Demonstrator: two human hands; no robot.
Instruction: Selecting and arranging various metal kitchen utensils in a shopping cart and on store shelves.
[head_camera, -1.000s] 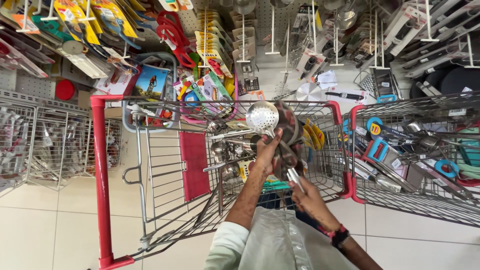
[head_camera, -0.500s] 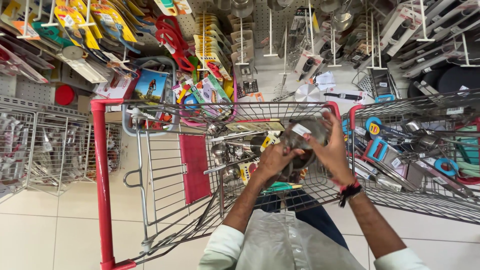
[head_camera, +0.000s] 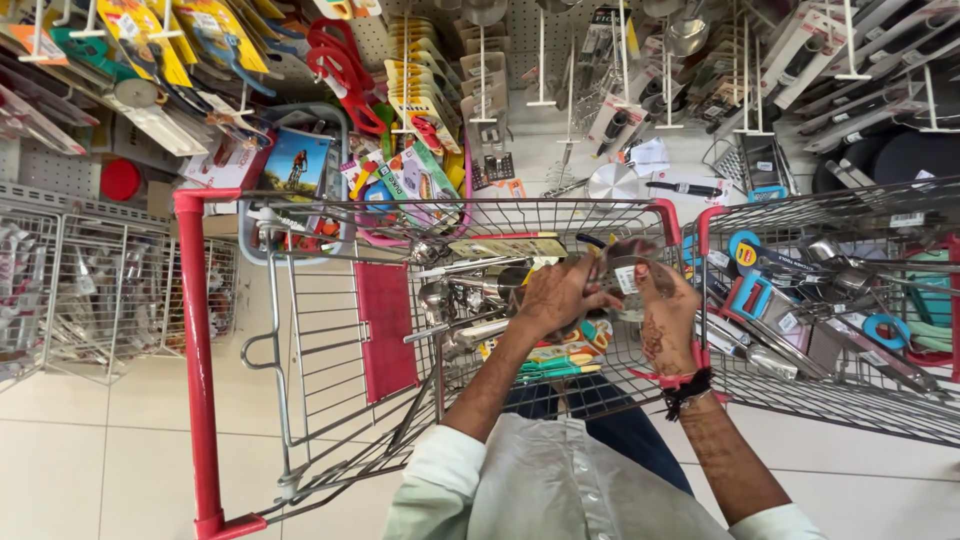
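We are in a shop, in an aisle of kitchen and household goods. In front of us stands a wire shopping trolley (head_camera: 300, 330) with red trim, loaded with metal utensils (head_camera: 455, 290) and packaged items, and a second wire trolley (head_camera: 840, 300) just beside it on the right holds more packaged tools. Behind both, a pegboard wall (head_camera: 520, 130) carries hooks hung with carded scissors (head_camera: 340, 60), ladles, strainers and other kitchenware, wire basket racks (head_camera: 90, 290) stand at the left, and the floor is pale tile (head_camera: 100, 450).
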